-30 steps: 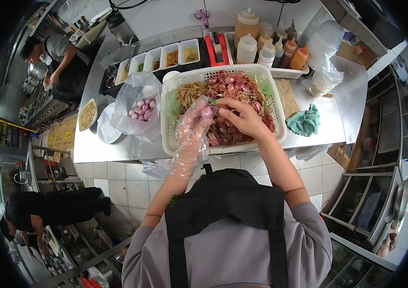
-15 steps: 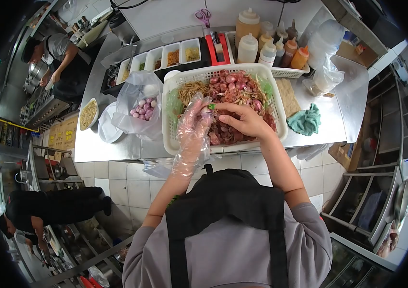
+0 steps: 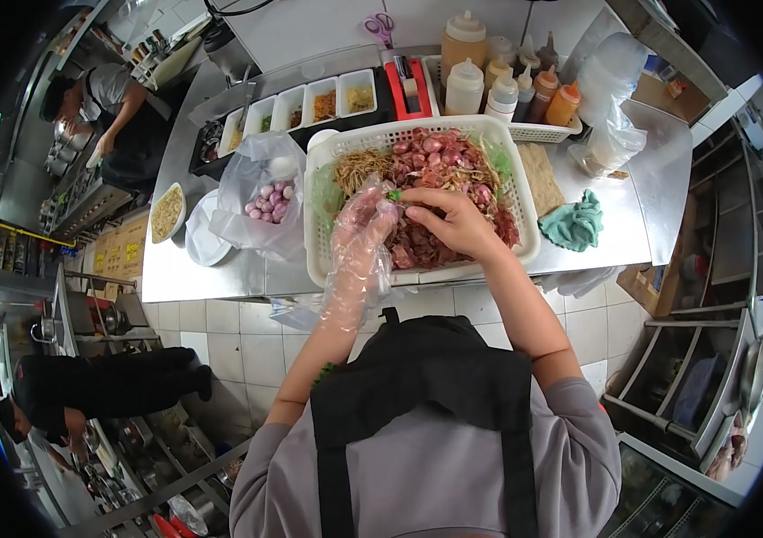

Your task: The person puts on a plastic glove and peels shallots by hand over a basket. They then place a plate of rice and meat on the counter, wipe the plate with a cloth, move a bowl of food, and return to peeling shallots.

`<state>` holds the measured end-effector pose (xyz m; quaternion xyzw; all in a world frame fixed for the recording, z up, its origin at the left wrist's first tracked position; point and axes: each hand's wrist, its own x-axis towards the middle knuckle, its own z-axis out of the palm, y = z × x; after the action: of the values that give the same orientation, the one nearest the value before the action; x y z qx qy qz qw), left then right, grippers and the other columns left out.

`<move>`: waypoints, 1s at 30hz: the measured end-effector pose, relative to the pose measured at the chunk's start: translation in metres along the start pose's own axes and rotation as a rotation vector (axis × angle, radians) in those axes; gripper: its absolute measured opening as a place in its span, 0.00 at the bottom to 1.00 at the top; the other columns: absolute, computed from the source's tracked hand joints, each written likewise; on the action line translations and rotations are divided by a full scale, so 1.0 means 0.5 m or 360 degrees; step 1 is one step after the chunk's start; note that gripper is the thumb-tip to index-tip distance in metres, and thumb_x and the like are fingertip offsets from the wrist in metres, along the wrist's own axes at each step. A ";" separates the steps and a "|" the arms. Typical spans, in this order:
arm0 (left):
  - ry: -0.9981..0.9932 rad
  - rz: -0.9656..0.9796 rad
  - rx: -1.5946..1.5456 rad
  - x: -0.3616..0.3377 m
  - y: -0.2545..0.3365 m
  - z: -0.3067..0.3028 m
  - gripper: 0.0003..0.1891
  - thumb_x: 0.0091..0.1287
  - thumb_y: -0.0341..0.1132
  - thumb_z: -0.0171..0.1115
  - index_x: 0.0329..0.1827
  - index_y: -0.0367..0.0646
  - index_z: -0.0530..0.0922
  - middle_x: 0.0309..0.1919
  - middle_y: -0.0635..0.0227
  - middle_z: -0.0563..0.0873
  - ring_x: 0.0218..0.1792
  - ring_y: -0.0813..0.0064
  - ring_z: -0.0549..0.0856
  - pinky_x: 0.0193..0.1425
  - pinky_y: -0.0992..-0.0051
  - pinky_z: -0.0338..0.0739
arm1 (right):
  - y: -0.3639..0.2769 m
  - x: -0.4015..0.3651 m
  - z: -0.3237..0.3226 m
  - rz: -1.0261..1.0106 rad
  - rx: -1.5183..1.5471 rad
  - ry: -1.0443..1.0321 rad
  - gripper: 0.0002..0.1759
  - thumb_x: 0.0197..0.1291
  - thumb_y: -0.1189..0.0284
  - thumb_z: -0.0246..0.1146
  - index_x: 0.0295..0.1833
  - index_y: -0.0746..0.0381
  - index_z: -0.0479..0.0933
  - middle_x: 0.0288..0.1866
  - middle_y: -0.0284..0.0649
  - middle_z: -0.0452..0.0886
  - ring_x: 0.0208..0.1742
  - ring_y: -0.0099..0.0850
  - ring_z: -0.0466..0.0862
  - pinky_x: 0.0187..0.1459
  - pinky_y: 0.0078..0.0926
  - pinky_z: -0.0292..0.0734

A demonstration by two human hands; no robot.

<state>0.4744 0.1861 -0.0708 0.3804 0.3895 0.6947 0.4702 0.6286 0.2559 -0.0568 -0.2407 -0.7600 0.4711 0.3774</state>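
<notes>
My left hand (image 3: 359, 229), in a clear plastic glove, is closed around a small pale purple shallot (image 3: 387, 208) above the basket. A bit of bright green (image 3: 394, 195) shows at its fingertips; what it belongs to I cannot make out. My bare right hand (image 3: 453, 220) meets the left one there, thumb and index finger bent together at the shallot. Whatever sits between those fingers is too small to name. Beneath both hands is a white perforated basket (image 3: 317, 242) holding unpeeled red shallots (image 3: 431, 152), loose reddish skins (image 3: 422, 255) and a heap of thin brown roots (image 3: 364, 169).
A plastic bag of peeled shallots (image 3: 269, 203) stands left of the basket, beside white lids (image 3: 208, 235). Behind are condiment trays (image 3: 323, 100), a red tape dispenser (image 3: 410, 90) and squeeze bottles (image 3: 464, 88). A green cloth (image 3: 572, 221) lies right. Co-workers (image 3: 112, 117) stand at left.
Both hands stay together over the basket, with only slight finger movement at the shallot. The view has shifted a little.
</notes>
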 end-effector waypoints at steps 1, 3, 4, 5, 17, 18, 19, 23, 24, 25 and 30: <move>0.0058 -0.0161 -0.0135 -0.003 0.005 0.003 0.22 0.60 0.27 0.63 0.58 0.35 0.69 0.52 0.62 0.77 0.50 0.76 0.78 0.56 0.77 0.72 | 0.002 0.001 0.001 0.0000 0.0001 -0.0003 0.14 0.60 0.72 0.61 0.51 0.65 0.76 0.47 0.42 0.82 0.49 0.30 0.80 0.51 0.26 0.72; 0.0119 -0.0320 -0.0272 -0.002 0.011 0.005 0.21 0.60 0.27 0.64 0.56 0.35 0.71 0.50 0.64 0.78 0.48 0.76 0.79 0.55 0.78 0.73 | 0.008 0.001 0.003 -0.0017 -0.0075 0.0056 0.13 0.59 0.72 0.61 0.50 0.63 0.77 0.46 0.43 0.82 0.47 0.33 0.82 0.50 0.28 0.73; 0.0177 -0.0389 -0.0232 0.001 0.011 0.002 0.19 0.60 0.27 0.64 0.54 0.35 0.71 0.49 0.65 0.78 0.46 0.76 0.79 0.54 0.78 0.73 | 0.008 0.001 0.002 -0.0018 -0.0076 0.0054 0.13 0.59 0.72 0.61 0.50 0.63 0.77 0.46 0.43 0.82 0.47 0.33 0.82 0.50 0.28 0.73; 0.0235 -0.0459 -0.0192 0.003 0.010 0.001 0.18 0.60 0.27 0.64 0.52 0.35 0.72 0.47 0.65 0.79 0.45 0.77 0.80 0.53 0.77 0.74 | 0.008 0.001 0.001 -0.0031 -0.0100 0.0021 0.13 0.59 0.72 0.61 0.50 0.63 0.77 0.46 0.43 0.82 0.47 0.34 0.82 0.50 0.28 0.73; 0.0090 -0.0457 -0.0192 0.001 0.023 0.001 0.18 0.61 0.29 0.63 0.54 0.36 0.74 0.48 0.63 0.80 0.44 0.77 0.81 0.51 0.78 0.75 | 0.006 0.000 -0.004 0.0183 0.0098 0.0010 0.14 0.60 0.71 0.61 0.51 0.63 0.77 0.46 0.41 0.82 0.48 0.29 0.80 0.52 0.26 0.72; 0.0091 -0.0457 -0.0193 0.001 0.022 0.001 0.18 0.61 0.29 0.63 0.54 0.36 0.74 0.48 0.63 0.80 0.44 0.77 0.81 0.51 0.78 0.75 | 0.006 0.000 -0.004 0.0269 0.0131 0.0026 0.14 0.60 0.71 0.60 0.51 0.63 0.76 0.47 0.41 0.82 0.49 0.29 0.80 0.52 0.26 0.71; 0.0098 -0.0458 -0.0261 0.001 0.020 0.001 0.19 0.61 0.29 0.62 0.55 0.35 0.74 0.46 0.64 0.81 0.43 0.77 0.81 0.50 0.79 0.76 | 0.006 0.000 -0.007 0.0269 0.0131 0.0025 0.14 0.60 0.71 0.60 0.51 0.63 0.76 0.47 0.41 0.82 0.49 0.29 0.80 0.52 0.26 0.71; 0.0204 -0.0430 -0.0256 -0.001 0.024 0.012 0.20 0.60 0.29 0.62 0.55 0.34 0.73 0.44 0.63 0.81 0.41 0.76 0.82 0.48 0.80 0.76 | 0.003 0.002 -0.011 0.0119 0.0047 0.0092 0.15 0.61 0.70 0.60 0.52 0.64 0.75 0.46 0.40 0.81 0.48 0.28 0.79 0.52 0.26 0.71; 0.0204 -0.0430 -0.0256 0.000 0.019 0.011 0.20 0.60 0.29 0.62 0.55 0.34 0.73 0.44 0.63 0.81 0.41 0.76 0.82 0.48 0.80 0.76 | 0.002 0.002 -0.010 0.0097 0.0009 0.0154 0.15 0.61 0.70 0.60 0.52 0.64 0.75 0.44 0.40 0.81 0.46 0.28 0.79 0.51 0.26 0.71; 0.0226 -0.0395 -0.0324 0.003 0.011 0.007 0.20 0.60 0.28 0.62 0.55 0.35 0.73 0.44 0.63 0.81 0.41 0.75 0.82 0.48 0.79 0.76 | 0.001 0.002 -0.011 0.0096 0.0009 0.0153 0.15 0.61 0.70 0.60 0.52 0.64 0.75 0.44 0.40 0.81 0.46 0.28 0.79 0.51 0.26 0.71; 0.0287 -0.0325 -0.0316 0.002 0.027 0.023 0.18 0.61 0.27 0.62 0.55 0.37 0.73 0.44 0.63 0.81 0.42 0.75 0.82 0.50 0.77 0.77 | 0.010 -0.003 -0.013 0.0081 0.0147 -0.0066 0.16 0.61 0.68 0.61 0.52 0.64 0.72 0.37 0.37 0.78 0.40 0.24 0.77 0.44 0.23 0.71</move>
<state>0.4794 0.1857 -0.0539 0.2264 0.3961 0.7097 0.5367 0.6345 0.2606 -0.0602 -0.2324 -0.7388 0.5200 0.3601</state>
